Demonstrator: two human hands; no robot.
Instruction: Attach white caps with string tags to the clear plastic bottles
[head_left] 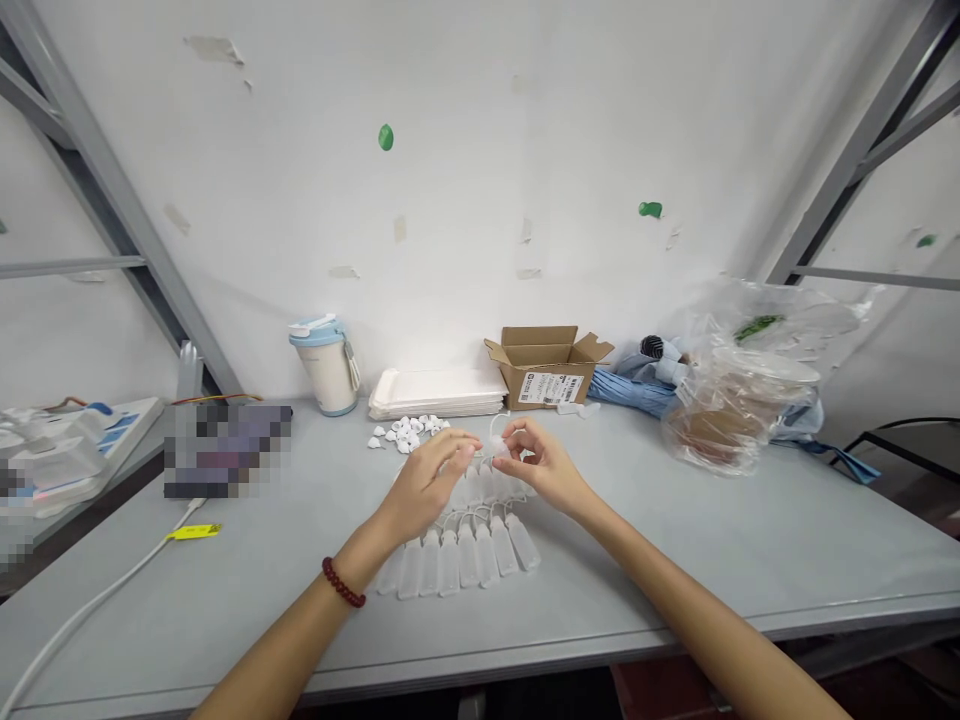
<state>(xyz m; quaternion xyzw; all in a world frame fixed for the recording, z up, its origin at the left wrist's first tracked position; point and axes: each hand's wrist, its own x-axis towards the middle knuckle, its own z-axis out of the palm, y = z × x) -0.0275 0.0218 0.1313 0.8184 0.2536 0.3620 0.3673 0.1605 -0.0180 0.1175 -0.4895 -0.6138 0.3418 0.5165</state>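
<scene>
My left hand [431, 478] and my right hand [536, 462] meet above the grey table [675, 560], fingers pinched together on a small translucent plastic piece with a white cord [496, 440] between them. Just below the hands lies a row of several small translucent plastic bottles [465, 552] side by side, each with a white loop at its top. A little pile of small white caps [405, 432] sits just beyond my left hand. A dark red bead bracelet circles my left wrist.
At the back stand a white and blue lidded cup [327, 365], a stack of white flat bags [439, 392], an open cardboard box [547, 368], a folded blue umbrella [630, 388] and crumpled clear plastic bags [739, 400]. A white cable with a yellow tag [193, 532] runs along the left.
</scene>
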